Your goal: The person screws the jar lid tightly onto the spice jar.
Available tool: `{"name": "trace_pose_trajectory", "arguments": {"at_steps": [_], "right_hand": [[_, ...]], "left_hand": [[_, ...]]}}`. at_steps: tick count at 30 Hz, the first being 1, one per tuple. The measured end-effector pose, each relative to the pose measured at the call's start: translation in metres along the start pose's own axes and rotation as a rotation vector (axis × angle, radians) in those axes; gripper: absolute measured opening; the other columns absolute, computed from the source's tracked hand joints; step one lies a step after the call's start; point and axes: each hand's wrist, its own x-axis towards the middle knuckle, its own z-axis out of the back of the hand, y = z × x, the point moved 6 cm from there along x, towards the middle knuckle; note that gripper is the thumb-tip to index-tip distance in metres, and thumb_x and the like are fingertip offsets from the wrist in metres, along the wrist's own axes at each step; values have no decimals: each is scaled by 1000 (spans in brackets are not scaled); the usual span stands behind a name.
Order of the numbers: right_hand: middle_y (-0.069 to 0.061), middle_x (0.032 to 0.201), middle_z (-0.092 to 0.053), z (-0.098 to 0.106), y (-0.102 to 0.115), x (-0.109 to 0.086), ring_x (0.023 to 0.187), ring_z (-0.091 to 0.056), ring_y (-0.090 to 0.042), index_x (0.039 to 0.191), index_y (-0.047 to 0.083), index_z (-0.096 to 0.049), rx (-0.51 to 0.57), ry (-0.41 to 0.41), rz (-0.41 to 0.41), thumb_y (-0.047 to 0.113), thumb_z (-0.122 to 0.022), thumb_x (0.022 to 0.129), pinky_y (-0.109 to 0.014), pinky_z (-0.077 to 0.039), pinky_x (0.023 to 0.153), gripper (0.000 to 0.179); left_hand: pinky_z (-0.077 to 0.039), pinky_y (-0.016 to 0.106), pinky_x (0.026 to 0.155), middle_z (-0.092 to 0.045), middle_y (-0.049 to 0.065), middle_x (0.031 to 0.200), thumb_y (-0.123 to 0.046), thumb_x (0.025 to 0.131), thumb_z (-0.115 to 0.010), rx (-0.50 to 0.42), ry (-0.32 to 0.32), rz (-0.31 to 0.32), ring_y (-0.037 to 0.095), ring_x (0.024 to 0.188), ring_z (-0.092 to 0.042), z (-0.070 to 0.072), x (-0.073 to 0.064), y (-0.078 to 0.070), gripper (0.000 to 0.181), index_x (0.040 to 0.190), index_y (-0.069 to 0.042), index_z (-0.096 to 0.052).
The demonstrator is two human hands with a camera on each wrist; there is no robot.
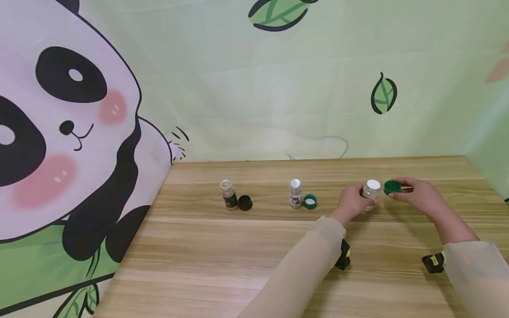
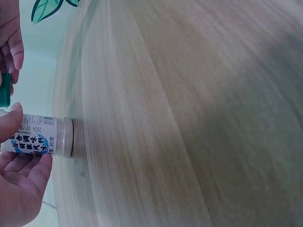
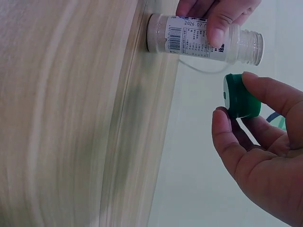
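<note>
My left hand (image 1: 354, 203) grips a clear seasoning bottle (image 1: 372, 189) with a printed label and a white top, standing upright at the right of the table. In the right wrist view the bottle (image 3: 199, 40) shows its threaded neck bare. Just right of that neck, my right hand (image 1: 417, 194) pinches a green cap (image 1: 392, 187) between thumb and fingers, held above the table and apart from the bottle. The cap (image 3: 242, 96) has its side turned to the right wrist camera. Only part of the cap (image 2: 4, 90) enters the left wrist view.
Left of my hands stands a similar bottle (image 1: 295, 194), with a green cap (image 1: 309, 202) lying beside it. Farther left is a bottle with a dark label (image 1: 228, 195), next to a black cap (image 1: 245, 203). A printed wall cloth (image 1: 238, 88) rises behind the wooden table (image 1: 207, 247).
</note>
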Motion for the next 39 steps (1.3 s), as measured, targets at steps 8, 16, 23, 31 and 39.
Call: {"name": "trace_pose_trajectory", "arguments": {"at_steps": [8, 16, 23, 31, 39], "right_hand": [[-48, 137, -47, -1, 3, 1, 124, -50, -61, 145, -17, -39, -24, -8, 15, 26, -61, 103, -59, -54, 92, 63], [-46, 134, -51, -1, 8, 1, 119, -53, -58, 145, -14, -42, -30, -8, 24, 24, -62, 103, -47, -56, 83, 61], [-45, 133, -52, -1, 12, 1, 118, -54, -56, 146, -13, -42, -33, -6, 29, 24, -62, 103, -41, -55, 80, 60], [-43, 134, -52, 0, 14, 2, 117, -54, -54, 146, -11, -43, -29, -12, 20, 25, -63, 102, -37, -53, 78, 60], [-42, 137, -50, 0, 17, 1, 119, -52, -53, 145, -10, -45, -6, -23, 22, 22, -63, 102, -43, -54, 82, 57]], "left_hand": [[-53, 18, 88, -77, 3, 118, -20, 89, -82, 16, -10, -5, 9, 102, -69, 1, -1, -1, 37, 123, -9, -72], [-53, 19, 90, -77, 2, 118, -20, 89, -81, -8, -6, 9, 9, 104, -69, 1, -3, -2, 37, 123, -10, -72], [-53, 19, 89, -77, 2, 117, -20, 89, -81, -8, -11, 10, 8, 102, -68, 2, -2, -1, 36, 123, -10, -72], [-53, 18, 89, -77, 2, 117, -19, 88, -82, -15, -22, 7, 8, 103, -69, 2, 0, -1, 35, 121, -10, -73], [-53, 19, 89, -77, 3, 117, -18, 89, -81, -30, -16, 7, 9, 103, -69, 0, 1, 1, 34, 121, -9, -73]]}}
